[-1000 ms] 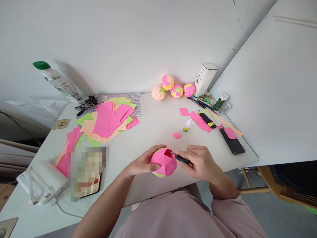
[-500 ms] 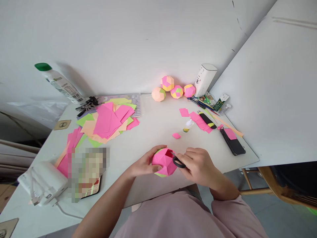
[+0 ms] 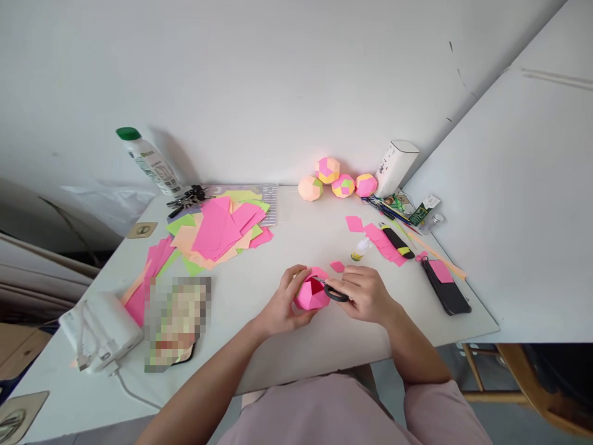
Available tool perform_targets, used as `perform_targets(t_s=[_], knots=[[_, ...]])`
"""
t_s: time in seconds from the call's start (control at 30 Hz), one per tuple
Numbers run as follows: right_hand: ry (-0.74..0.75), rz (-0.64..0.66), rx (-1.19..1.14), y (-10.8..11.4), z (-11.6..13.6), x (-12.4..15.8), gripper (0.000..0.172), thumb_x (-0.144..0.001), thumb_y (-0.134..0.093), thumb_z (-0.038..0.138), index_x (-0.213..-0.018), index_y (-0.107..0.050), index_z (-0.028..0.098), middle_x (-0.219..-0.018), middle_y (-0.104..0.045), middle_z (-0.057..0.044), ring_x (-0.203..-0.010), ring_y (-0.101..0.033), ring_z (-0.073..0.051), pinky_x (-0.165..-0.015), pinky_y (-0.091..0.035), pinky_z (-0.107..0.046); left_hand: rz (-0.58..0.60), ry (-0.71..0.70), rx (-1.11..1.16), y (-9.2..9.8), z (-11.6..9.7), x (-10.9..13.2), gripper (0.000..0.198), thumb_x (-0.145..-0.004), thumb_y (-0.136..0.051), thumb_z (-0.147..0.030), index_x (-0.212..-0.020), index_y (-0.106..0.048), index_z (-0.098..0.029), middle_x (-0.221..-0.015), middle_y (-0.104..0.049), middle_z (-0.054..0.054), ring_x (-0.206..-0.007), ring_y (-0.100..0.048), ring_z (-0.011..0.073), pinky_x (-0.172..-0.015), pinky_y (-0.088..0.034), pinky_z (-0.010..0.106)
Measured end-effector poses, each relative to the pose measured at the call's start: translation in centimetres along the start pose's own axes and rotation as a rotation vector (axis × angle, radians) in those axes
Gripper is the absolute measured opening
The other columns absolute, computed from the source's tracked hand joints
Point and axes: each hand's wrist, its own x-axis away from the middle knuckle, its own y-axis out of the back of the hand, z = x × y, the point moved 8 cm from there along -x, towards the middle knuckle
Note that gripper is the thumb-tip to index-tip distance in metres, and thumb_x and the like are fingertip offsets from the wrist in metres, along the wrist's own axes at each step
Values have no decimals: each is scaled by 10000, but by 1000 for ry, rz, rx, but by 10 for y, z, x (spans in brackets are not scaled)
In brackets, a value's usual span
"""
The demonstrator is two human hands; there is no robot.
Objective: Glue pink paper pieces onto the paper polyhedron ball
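Note:
Low over the front of the table, my left hand (image 3: 283,304) cups a pink folded-paper ball (image 3: 311,300), thumb below and fingers over the top. A dark opening in the ball faces upward. My right hand (image 3: 365,293) grips the scissors (image 3: 337,294) by their black loop handles. Their metal tips are at the opening's edge; how far in they reach is hard to see. Just beyond the hands lie a small pink paper piece (image 3: 337,266) and a little glue bottle (image 3: 360,250) with a white cap.
Finished paper balls (image 3: 328,170) are grouped by the wall. Coloured paper sheets (image 3: 222,228), a blurred phone (image 3: 178,324) and a white power bank (image 3: 99,334) lie left. Pink slips (image 3: 384,246), a utility knife (image 3: 397,241) and a black pouch (image 3: 447,290) are on the right.
The ball has been turned so its opening shows more toward me, and my left fingers have shifted over its top. The camera view has swung slightly left and up.

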Motion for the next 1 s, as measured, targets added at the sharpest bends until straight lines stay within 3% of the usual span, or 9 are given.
perform_targets(t_s=[0.13, 0.33, 0.6, 0.73, 0.83, 0.93, 1.0], knots=[[10, -49, -78, -11, -16, 2, 226, -854, -479, 155, -971, -671, 165, -535, -544, 4, -523, -430, -136, -560, -429, -271, -76, 28, -77, 3, 9, 0, 856, -741, -656, -182, -1433, -167, -303, -1323, -270, 132, -1263, -340, 321, -978, -433, 511], [11, 28, -57, -22, -22, 12, 203, -870, -505, 178, -962, -685, 162, -531, -498, 7, -541, -437, -138, -520, -385, -257, -92, 85, -118, -1, 18, 1, 875, -737, -665, -228, -1440, -148, -296, -1306, -281, 142, -1236, -366, 326, -953, -449, 517], [4, -85, -52, -22, -23, 17, 251, -847, -483, 129, -1016, -663, 178, -524, -511, 10, -545, -463, -148, -517, -415, -268, -83, 110, -117, -2, 19, 1, 851, -734, -658, -232, -1422, -159, -285, -1272, -278, 129, -1204, -386, 305, -935, -477, 482], [-81, -105, -254, -13, -34, 19, 218, -845, -532, 169, -1022, -657, 188, -554, -572, 1, -540, -504, -141, -527, -454, -275, -89, 115, -132, -1, 19, 1, 859, -733, -644, -220, -1418, -132, -298, -1254, -273, 128, -1199, -389, 318, -918, -481, 506], [-252, -222, -397, 2, -54, 24, 196, -853, -533, 186, -988, -674, 196, -591, -617, -15, -532, -522, -144, -516, -464, -288, -89, 121, -118, -1, 19, 1, 863, -738, -638, -224, -1418, -113, -302, -1245, -262, 128, -1201, -375, 326, -915, -474, 523], [-392, -320, -264, 5, -72, 32, 221, -867, -513, 180, -1009, -682, 186, -580, -596, -14, -534, -505, -151, -520, -450, -298, -88, 82, -64, -1, 17, 0, 862, -733, -642, -237, -1419, -123, -300, -1239, -256, 123, -1205, -344, 325, -947, -438, 539], [-374, -249, -102, -11, -73, 33, 250, -869, -509, 167, -1058, -673, 165, -571, -573, -13, -568, -492, -158, -555, -449, -299, -90, 28, -9, 0, 13, 0, 852, -723, -641, -249, -1417, -149, -291, -1222, -268, 117, -1197, -333, 319, -970, -406, 551]])
